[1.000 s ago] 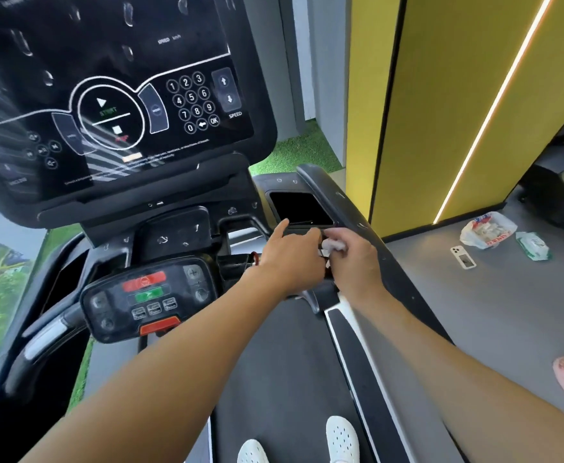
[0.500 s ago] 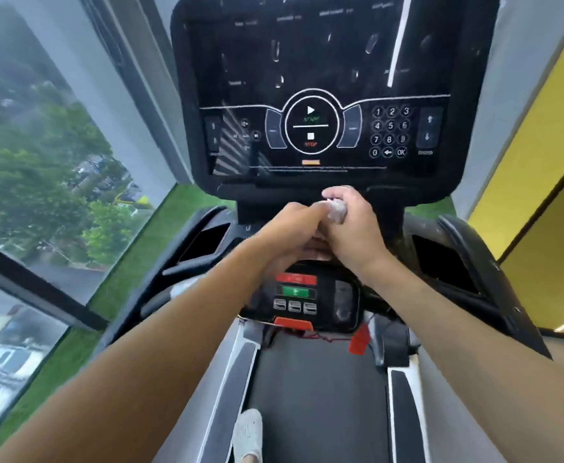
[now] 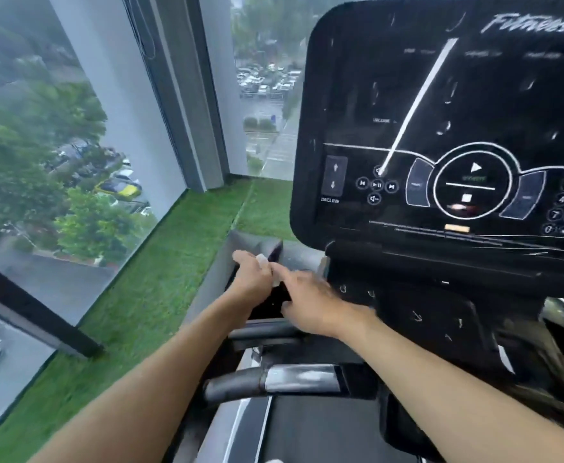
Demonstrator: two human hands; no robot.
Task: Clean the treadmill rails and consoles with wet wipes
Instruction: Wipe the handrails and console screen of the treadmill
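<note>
Left hand [image 3: 252, 274] grips wet wipe [image 3: 262, 259] over console tray [image 3: 268, 307]; right hand [image 3: 307, 297] touching it, fingers straight.

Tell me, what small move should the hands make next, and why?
Probably sweep the wipe toward the person along the side tray. The left hand grips it at the tray's far end, and the right hand lies open beside it.

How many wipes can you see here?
1: a white wipe where the left hand and right hand meet, at the left rail. The hands cover part of it; others could be hidden.
</note>
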